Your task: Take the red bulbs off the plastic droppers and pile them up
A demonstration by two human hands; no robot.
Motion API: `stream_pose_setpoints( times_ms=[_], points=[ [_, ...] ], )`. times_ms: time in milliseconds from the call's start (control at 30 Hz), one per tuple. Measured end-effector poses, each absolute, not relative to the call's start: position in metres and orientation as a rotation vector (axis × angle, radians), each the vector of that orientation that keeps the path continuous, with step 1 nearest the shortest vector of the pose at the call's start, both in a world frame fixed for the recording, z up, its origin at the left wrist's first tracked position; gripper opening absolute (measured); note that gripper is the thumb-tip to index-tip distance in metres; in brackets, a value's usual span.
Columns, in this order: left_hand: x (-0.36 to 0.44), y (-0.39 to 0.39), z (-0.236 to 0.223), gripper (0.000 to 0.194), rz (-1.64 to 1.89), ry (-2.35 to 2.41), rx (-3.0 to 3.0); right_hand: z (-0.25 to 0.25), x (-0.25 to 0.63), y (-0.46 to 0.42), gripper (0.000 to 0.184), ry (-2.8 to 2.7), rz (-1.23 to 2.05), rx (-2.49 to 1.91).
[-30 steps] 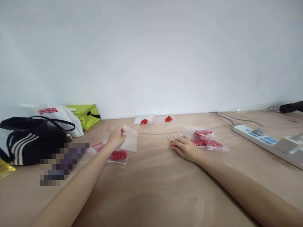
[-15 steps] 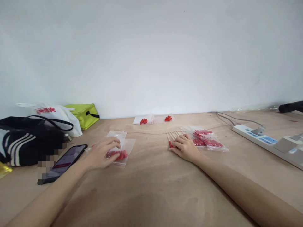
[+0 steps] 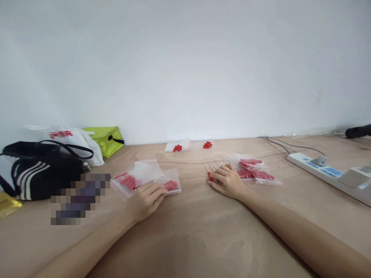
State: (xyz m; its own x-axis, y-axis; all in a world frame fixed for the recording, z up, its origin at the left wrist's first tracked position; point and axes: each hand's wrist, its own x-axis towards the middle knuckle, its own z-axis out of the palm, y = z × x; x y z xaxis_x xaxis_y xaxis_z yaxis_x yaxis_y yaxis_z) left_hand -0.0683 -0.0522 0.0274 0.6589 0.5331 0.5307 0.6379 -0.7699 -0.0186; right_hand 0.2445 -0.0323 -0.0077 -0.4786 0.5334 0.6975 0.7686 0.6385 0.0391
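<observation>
Starting well left of the rear zip bags (image 3: 189, 146), black sports bag (image 3: 34, 173) with white stripes, white plastic carrier bag (image 3: 84, 144) with red print, lime-green box-shaped bag (image 3: 102, 141) alongside. Coming nearer, left of the rear zip bags: overlapping clear zip bags (image 3: 147, 170) with red-ended sticks (image 3: 171, 186), flat on the wooden table (image 3: 185, 235). At their near edge, left hand (image 3: 147, 199), palm down, fingers bent and close together on the plastic, no telling whether pinching. Now nearer and to the right of the rear zip bags: fanned row of red-tipped white sticks (image 3: 213, 166), right hand (image 3: 227, 181) over them, fingers curled together, grip hidden. Just beyond, farther right of the rear zip bags, stacked filled zip bags (image 3: 236, 158). Well right, white power strip (image 3: 321, 168), plugged in.
</observation>
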Motion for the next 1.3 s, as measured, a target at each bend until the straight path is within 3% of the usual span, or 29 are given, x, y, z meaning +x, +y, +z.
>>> stream_pose_setpoints(
  times_ms=[200, 300, 633, 800, 1300],
  points=[
    [0.002, -0.048, 0.020, 0.020, -0.896, -1.044, -2.815, -0.006, 0.229, -0.041, 0.027, -2.209, -0.382, -0.933],
    [0.017, -0.043, 0.013, 0.019, -1.004, -1.038, -2.875, -0.006, 0.218, -0.042, 0.020, -2.237, -0.397, -0.898],
    [0.017, -0.041, 0.010, 0.022, -1.097, -1.250, -2.959, -0.008, 0.212, -0.038, 0.015, -2.219, -0.469, -0.959],
    [0.019, -0.039, 0.009, 0.016, -1.195, -1.494, -2.965, -0.005, 0.213, -0.040, 0.013, -2.262, -0.405, -0.863],
    [0.018, -0.038, 0.010, 0.006, -1.271, -1.652, -2.959, -0.005, 0.213, -0.038, 0.011, -2.236, -0.326, -0.828]
  ],
)
